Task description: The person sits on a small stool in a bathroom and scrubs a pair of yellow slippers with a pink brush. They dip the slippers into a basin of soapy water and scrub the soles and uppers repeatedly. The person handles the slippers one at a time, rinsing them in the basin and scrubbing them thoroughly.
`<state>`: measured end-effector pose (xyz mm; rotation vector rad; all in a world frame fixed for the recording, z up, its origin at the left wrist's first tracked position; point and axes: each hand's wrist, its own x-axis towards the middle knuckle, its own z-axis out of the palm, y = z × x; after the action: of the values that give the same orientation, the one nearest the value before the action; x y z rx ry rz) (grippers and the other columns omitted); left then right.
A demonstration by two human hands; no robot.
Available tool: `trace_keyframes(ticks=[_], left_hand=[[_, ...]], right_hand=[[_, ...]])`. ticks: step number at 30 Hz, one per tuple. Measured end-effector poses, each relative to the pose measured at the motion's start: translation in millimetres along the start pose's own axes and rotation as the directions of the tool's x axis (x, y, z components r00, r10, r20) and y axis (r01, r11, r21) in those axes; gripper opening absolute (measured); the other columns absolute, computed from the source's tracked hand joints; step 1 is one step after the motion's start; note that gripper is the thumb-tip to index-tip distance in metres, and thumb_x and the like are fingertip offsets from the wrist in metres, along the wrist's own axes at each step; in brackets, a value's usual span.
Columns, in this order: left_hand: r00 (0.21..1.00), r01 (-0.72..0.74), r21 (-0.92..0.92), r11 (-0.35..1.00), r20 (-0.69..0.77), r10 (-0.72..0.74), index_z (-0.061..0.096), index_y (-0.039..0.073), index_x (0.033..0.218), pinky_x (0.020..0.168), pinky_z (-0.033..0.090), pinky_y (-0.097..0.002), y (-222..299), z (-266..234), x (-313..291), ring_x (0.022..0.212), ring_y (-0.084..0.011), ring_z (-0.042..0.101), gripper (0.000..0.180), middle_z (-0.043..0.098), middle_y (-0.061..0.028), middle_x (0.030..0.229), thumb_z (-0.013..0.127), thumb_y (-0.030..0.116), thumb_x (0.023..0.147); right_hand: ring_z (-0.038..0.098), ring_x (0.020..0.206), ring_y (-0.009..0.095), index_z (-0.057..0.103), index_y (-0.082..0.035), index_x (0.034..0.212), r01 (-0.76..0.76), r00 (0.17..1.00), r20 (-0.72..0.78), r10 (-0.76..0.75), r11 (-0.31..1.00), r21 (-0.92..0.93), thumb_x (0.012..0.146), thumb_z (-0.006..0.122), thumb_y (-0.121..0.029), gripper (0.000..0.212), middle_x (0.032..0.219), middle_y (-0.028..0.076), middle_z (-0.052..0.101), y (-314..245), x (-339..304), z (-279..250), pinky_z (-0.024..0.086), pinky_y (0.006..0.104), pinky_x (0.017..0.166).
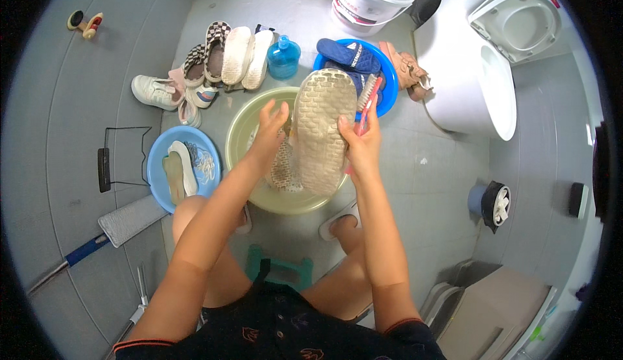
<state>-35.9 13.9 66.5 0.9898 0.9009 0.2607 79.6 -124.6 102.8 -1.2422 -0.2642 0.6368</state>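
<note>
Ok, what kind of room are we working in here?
Most likely a home bathroom. A white toilet with its lid up stands on a grey tiled floor, and both hands hold a shoe, sole up, over a green basin, with a white bucket behind.

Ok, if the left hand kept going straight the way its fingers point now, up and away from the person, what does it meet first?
Probably the blue bottle standing past the green basin. The left hand points up-picture beside the held shoe's sole. Depth is unclear, so it might pass above the bottle.
</note>
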Motion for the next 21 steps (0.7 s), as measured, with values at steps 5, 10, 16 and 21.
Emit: trace_keyframes(ticks=[5,10,16,21], left_hand=[[0.917,-0.176,-0.045,0.983,0.357,0.18,0.032,0.006,0.145,0.108,0.034,-0.0403,31,1,-4,0.127,-0.0234,0.046,0.081,0.049,-0.0135,0.136,0.075,0.027,0.08],[0.919,-0.132,-0.083,0.988,0.363,0.153,0.035,0.002,0.142,0.102,0.041,-0.0352,27,0,-4,0.12,-0.0216,0.053,0.08,0.053,-0.0119,0.132,0.076,0.01,0.073],[0.91,-0.375,-0.076,0.924,0.161,0.383,0.036,0.002,0.142,0.101,0.042,-0.0335,6,0,8,0.119,-0.0192,0.053,0.082,0.055,-0.01,0.13,0.076,0.003,0.071],[0.863,-0.489,0.181,0.853,0.245,0.443,0.042,0.001,0.138,0.101,0.041,-0.0334,-11,-4,16,0.119,-0.0213,0.054,0.079,0.056,-0.0122,0.129,0.076,0.004,0.067]], right_hand=[[0.055,0.087,0.007,0.013,-0.011,0.154,-0.032,0.995,0.089,0.042,0.994,-0.103,0.088,0.062,0.001,0.083,0.136,0.009,0.049,11,-2,1,0.048,0.0214,0.079],[0.055,0.091,0.008,0.022,-0.012,0.152,0.214,0.977,0.1,-0.19,0.886,-0.412,0.091,0.061,-0.007,0.073,0.141,0.013,0.049,15,-2,4,0.047,0.0234,0.081],[0.06,0.085,0.009,0.037,-0.029,0.147,0.097,0.993,0.112,-0.019,0.667,-0.738,0.095,0.058,-0.02,0.057,0.12,0.019,0.065,-12,-15,14,0.051,0.031,0.077],[0.061,0.077,0.047,0.043,-0.032,0.142,0.159,0.983,0.183,0.019,0.407,-0.899,0.096,0.053,-0.03,0.047,0.087,0.025,0.064,6,-19,31,0.05,0.0495,0.067]])
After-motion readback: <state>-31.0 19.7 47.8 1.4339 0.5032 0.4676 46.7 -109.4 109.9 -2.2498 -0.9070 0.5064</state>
